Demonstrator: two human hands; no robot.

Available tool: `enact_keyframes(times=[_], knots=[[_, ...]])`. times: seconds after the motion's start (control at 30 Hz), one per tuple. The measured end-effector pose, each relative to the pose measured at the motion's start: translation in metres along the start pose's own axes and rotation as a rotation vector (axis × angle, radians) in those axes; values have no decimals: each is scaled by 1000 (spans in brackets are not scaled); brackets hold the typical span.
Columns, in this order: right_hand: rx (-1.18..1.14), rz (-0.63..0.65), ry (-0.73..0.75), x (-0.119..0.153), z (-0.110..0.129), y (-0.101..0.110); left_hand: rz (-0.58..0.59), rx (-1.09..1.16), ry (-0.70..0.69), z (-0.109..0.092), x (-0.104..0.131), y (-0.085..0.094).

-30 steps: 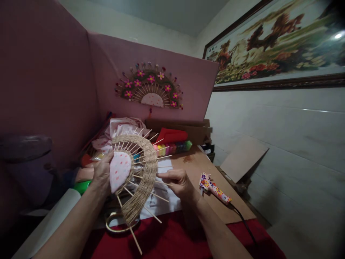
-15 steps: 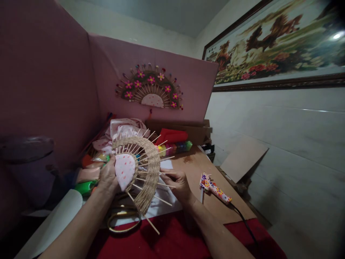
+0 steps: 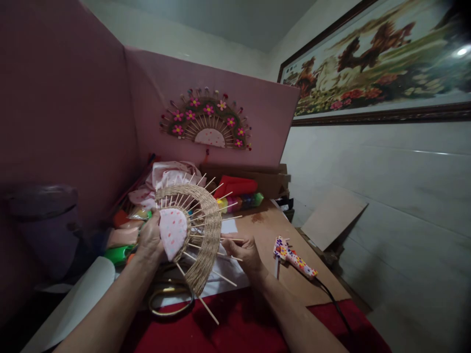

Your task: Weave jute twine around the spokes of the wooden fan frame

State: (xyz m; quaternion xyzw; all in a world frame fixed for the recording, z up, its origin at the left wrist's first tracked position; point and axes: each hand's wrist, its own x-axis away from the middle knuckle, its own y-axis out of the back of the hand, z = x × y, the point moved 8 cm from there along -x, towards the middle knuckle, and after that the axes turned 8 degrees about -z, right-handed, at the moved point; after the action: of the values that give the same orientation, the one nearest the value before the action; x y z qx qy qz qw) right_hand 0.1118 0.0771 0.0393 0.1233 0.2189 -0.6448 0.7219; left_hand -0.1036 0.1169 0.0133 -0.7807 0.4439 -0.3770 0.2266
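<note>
A half-round fan (image 3: 211, 228) of woven tan cord on thin wooden sticks is held up in front of me, tilted on its side. Its half-disc centre (image 3: 172, 233) is covered in pale cloth with pink spots. My left hand (image 3: 151, 240) grips the fan by that centre, on the left edge. At the outer right edge, my right hand (image 3: 246, 252) is closed around stick ends, fingers partly hidden behind them. Under the fan lie gold-handled scissors (image 3: 171, 300), their blades covered from sight.
A flower-patterned glue gun (image 3: 294, 257) with a black cord lies on the brown board (image 3: 261, 220) at right. Pinned to the pink panel (image 3: 265, 117) is a finished-looking fan (image 3: 206, 117) with pink flowers. Crumpled pale cloth (image 3: 172, 171), red material (image 3: 238, 185) and wrapped packets sit behind.
The view has shifted slightly, so everything appears a little to the right and lower. Both hands keep their hold on the fan, with hardly any movement.
</note>
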Motion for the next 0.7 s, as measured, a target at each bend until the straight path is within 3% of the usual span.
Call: enact_keyframes(times=[0.17,0.33,0.5,0.7], knots=[[43,-70,-2,0,-3,3,52,-102,-101,-7,3,-6],[77,-144,43,-1,4,10,220,-89,-120,-1,18,-22],[68,-198,47,-5,2,20,384,-136,62,27,38,-34],[77,-195,59,-6,4,22,399,-139,162,38,39,-32]])
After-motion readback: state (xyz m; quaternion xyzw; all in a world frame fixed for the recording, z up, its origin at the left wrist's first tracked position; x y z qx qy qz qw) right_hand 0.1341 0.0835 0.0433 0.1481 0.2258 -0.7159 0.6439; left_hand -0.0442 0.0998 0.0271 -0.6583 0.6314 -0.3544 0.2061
